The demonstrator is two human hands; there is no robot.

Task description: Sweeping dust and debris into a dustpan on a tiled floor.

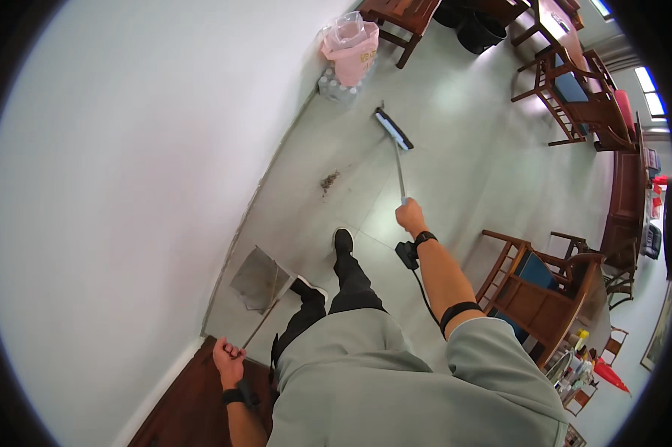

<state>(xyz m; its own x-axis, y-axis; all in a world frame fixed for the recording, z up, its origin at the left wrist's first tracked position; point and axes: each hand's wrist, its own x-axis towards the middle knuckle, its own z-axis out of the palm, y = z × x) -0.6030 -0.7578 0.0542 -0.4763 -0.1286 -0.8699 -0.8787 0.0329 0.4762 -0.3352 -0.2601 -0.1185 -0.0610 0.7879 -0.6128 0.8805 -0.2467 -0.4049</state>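
One broom (394,130), one dustpan (260,279), one pink bin (351,48), one dirt pile (329,180), three wooden chairs (541,287).

Sitting room (tiled floor): carved wooden armchairs (544,290), bare wall (127,186).

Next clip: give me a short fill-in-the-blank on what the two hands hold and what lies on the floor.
1. The right hand grips the handle of a ____ with a flat blue head.
2. The left hand holds the long handle of a grey ____ standing on the floor beside the wall.
3. The small dirt pile lies between the broom head and the ____.

Missing words: broom; dustpan; wall
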